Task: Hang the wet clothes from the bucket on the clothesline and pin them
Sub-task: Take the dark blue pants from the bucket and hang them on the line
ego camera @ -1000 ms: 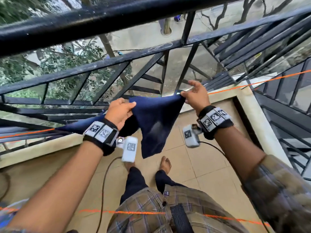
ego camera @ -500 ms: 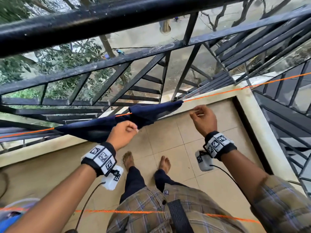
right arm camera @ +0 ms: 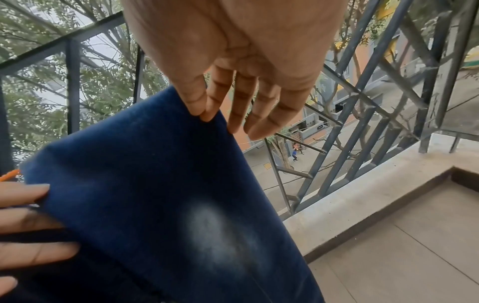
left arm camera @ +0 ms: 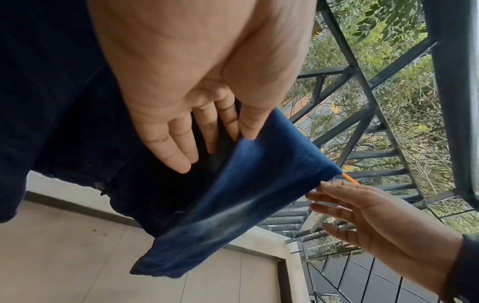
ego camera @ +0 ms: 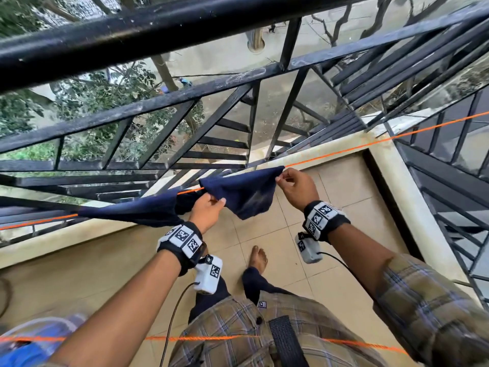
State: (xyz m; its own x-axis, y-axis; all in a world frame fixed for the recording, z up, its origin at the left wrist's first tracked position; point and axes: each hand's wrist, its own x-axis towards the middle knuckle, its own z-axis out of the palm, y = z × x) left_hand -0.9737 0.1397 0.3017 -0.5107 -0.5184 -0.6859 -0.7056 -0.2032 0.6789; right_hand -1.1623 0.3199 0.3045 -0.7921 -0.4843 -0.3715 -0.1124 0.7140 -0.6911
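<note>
A wet navy cloth [ego camera: 246,197] hangs folded over the orange clothesline [ego camera: 344,154] in front of the railing. My left hand [ego camera: 217,203] grips the cloth's near flap in the middle; in the left wrist view the thumb lies on the cloth [left arm camera: 259,184] with the fingers behind it. My right hand [ego camera: 279,178] pinches the cloth's right corner at the line. The right wrist view shows thumb and forefinger nipping the cloth's [right arm camera: 155,194] upper edge. More dark cloth [ego camera: 132,211] stretches left along the line. No pegs are visible.
A black metal railing [ego camera: 185,94] stands just beyond the line on a low concrete ledge [ego camera: 397,186]. A second orange line [ego camera: 211,337] runs across near my waist. A blurred blue container [ego camera: 34,337] sits at the lower left. My bare foot [ego camera: 258,258] stands on tiled floor.
Half a second ago my right hand was off the cloth and the left was below it. Now the right hand pinches the right corner and the left grips the near flap, which hangs lower.
</note>
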